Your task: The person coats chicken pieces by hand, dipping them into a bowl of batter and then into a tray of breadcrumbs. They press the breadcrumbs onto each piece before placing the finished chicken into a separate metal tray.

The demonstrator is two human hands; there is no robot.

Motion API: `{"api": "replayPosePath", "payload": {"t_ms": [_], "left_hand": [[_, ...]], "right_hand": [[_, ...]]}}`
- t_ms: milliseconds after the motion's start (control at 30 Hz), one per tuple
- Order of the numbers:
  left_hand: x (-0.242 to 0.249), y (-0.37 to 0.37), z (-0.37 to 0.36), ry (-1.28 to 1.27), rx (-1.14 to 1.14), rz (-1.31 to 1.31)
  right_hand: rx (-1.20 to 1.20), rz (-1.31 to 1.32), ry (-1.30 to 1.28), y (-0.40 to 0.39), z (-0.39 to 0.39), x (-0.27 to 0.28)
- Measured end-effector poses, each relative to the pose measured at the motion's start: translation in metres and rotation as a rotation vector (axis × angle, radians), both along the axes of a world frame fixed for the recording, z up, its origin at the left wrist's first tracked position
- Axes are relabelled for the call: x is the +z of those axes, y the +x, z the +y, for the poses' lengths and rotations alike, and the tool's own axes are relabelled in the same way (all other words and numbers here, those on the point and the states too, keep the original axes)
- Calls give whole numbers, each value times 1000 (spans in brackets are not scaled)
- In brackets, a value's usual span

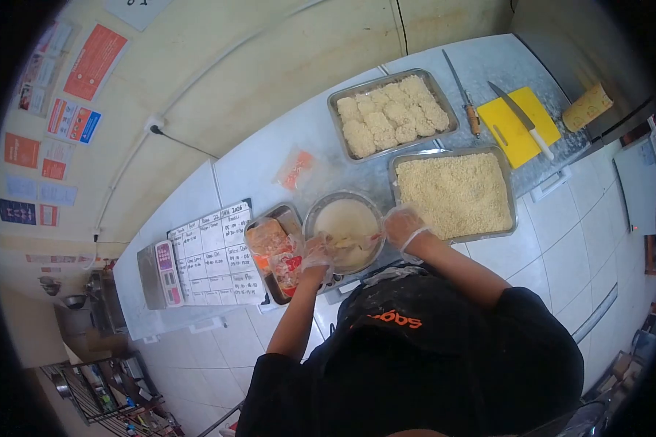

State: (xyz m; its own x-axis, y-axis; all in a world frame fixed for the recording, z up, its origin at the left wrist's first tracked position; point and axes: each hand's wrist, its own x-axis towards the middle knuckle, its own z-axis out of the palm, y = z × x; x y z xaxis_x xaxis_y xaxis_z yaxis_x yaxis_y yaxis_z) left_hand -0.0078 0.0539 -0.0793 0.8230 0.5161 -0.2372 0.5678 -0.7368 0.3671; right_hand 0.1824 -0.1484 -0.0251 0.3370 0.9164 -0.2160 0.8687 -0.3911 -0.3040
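A round metal bowl point(308, 219) holds pale, milky batter point(346, 216), with lumpy pieces point(351, 239) partly sunk in it. My left hand point(318, 254), in a clear plastic glove, is at the bowl's left rim beside the meat tray; its fingertips are too blurred to make out. At the right rim is my right hand point(406, 227), also gloved, its fingers loosely apart with nothing visible in them. Left of the bowl, a metal tray point(275, 289) contains plastic-wrapped raw meat point(268, 237) and red-and-white packs point(287, 270). To the right lies a tray of pale crumbs point(455, 191).
Behind stands a tray of crumb-coated pieces point(393, 115). A sharpening rod point(466, 95) and a knife point(517, 113) on a yellow cutting board point(509, 136) lie at right. A plastic bag point(297, 170), whiteboard point(222, 255) and pink-keyed scale point(166, 273) are leftward.
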Motion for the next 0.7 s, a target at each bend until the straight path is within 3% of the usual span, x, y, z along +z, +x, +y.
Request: {"api": "replayPosePath", "payload": {"t_ms": [233,333,533,633,700], "left_hand": [[29,2,-22,96,16,26],[51,-3,-27,22,0,-161],[26,-15,-42,-40,6,151],[12,-18,-53,18,99,95],[12,-19,-53,-56,92,84]], "right_hand": [[-25,-23,83,5,-4,2],[-12,-162,371,17,-2,11],[145,-106,504,16,21,-59],[63,64,101,6,23,-30],[56,147,198,0,16,-45]]}}
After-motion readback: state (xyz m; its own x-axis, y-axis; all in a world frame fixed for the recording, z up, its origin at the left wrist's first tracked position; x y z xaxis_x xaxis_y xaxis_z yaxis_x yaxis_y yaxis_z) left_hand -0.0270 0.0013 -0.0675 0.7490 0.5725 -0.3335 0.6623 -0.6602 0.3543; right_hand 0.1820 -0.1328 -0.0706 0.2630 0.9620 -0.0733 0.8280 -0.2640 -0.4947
